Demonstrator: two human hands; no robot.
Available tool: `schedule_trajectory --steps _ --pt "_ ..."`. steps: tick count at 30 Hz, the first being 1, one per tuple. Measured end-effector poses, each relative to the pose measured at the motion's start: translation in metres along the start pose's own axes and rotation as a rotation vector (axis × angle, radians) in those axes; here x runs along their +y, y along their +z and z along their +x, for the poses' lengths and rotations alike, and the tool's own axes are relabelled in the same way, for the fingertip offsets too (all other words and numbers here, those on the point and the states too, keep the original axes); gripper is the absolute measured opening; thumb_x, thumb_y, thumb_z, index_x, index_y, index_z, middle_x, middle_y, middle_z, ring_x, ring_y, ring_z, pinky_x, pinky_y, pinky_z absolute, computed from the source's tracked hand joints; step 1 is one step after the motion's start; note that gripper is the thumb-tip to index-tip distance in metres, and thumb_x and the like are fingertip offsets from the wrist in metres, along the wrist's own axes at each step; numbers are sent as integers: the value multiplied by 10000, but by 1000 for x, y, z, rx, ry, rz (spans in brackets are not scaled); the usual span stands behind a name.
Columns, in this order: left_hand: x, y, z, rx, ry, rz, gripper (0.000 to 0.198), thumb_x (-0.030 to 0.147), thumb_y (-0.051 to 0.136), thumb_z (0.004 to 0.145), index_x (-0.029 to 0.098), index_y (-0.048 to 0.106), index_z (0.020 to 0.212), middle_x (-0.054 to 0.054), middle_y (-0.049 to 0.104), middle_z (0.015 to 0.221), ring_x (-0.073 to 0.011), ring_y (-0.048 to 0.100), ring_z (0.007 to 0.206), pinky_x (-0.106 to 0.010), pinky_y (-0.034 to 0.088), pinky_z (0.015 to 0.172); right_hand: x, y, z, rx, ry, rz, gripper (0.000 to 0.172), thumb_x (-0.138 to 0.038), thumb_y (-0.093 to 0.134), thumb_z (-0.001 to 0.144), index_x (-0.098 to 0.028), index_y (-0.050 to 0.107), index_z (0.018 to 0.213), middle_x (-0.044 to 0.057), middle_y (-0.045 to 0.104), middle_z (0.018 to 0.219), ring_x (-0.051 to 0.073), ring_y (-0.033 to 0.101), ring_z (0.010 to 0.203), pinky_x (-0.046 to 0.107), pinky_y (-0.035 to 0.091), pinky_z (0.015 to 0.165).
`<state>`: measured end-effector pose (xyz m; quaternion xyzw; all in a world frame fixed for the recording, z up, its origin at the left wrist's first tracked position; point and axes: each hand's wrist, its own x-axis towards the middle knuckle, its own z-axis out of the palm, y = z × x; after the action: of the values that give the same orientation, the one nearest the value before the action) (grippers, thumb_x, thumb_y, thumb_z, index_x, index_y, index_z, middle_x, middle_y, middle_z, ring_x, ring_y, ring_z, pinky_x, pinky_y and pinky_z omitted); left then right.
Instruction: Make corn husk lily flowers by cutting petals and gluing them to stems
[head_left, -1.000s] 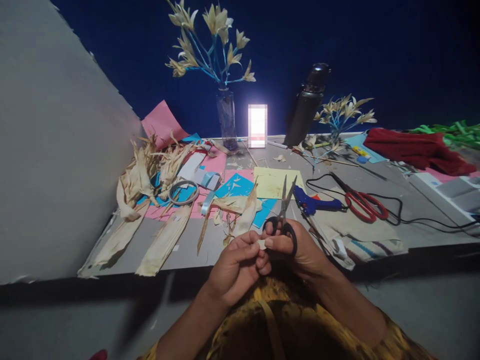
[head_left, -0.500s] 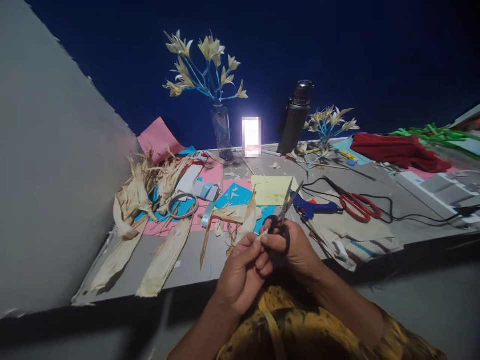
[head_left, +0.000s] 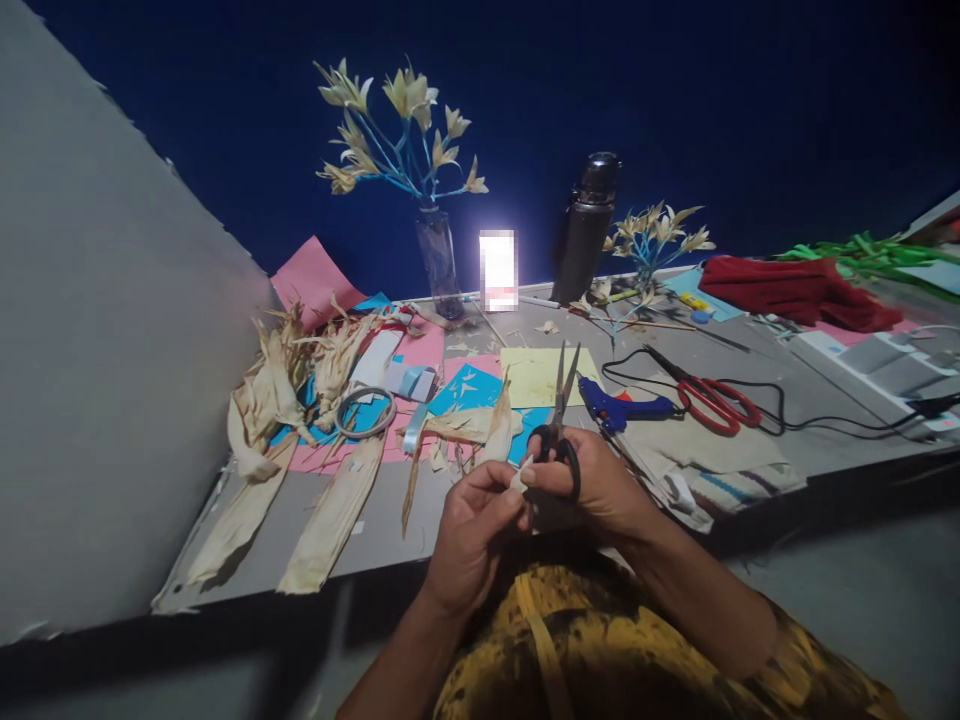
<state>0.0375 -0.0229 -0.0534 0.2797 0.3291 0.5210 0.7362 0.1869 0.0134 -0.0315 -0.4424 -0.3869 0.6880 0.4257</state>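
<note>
My left hand [head_left: 480,525] is closed in a pinch on a small pale piece of corn husk [head_left: 520,476], close above the table's front edge. My right hand [head_left: 596,485] has its fingers through the black handles of a pair of scissors [head_left: 561,400], whose blades point up and away, slightly apart. The right thumb and fingertips meet the same husk piece beside the left fingertips. Just beyond the hands lie dried husk strips [head_left: 461,425] and a yellow paper sheet [head_left: 544,375]. Part of the husk piece is hidden by my fingers.
At the right lie a blue glue gun [head_left: 626,408], red-handled scissors [head_left: 716,400] and a dark red cloth [head_left: 795,290]. A glass vase [head_left: 439,260] with husk flowers and a dark flask [head_left: 585,235] stand at the back. Husks [head_left: 274,395] pile up at the left, near a tape roll [head_left: 365,412].
The scissors have turned more upright and their blades have come closer together. Both hands stay together at the small husk piece, the left wrist slightly turned. The view has shifted slightly.
</note>
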Motion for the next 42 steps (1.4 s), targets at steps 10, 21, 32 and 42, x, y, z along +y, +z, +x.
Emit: schedule_trajectory --steps 10,21,32,42 --pt "-8 7 14 187 -98 -322 287 177 852 649 163 594 774 31 597 680 -63 496 552 -188 385 519 16 -2 -2 -30 22 116 429 -402 863 620 -164 597 858 -15 626 653 131 583 533 233 443 518" --pt "1 10 18 249 92 -310 270 143 848 635 160 611 764 20 625 693 -90 573 645 -206 491 641 34 -7 -10 -158 -117 -167 467 -589 675 806 -147 642 659 7 593 610 111 455 549 238 343 536" --pt "-1 22 6 169 22 4 271 283 803 711 145 660 895 -1 656 663 -65 501 416 -170 393 389 45 -9 -13 -194 -82 -102 521 -618 665 801 -126 651 630 28 615 604 115 471 564 237 333 555" --pt "-11 23 5 106 2 -22 287 316 819 689 127 603 698 33 591 575 14 369 325 -111 272 340 64 -8 -18 -278 33 214 505 -558 840 630 -111 675 798 17 627 654 79 442 503 206 283 487"
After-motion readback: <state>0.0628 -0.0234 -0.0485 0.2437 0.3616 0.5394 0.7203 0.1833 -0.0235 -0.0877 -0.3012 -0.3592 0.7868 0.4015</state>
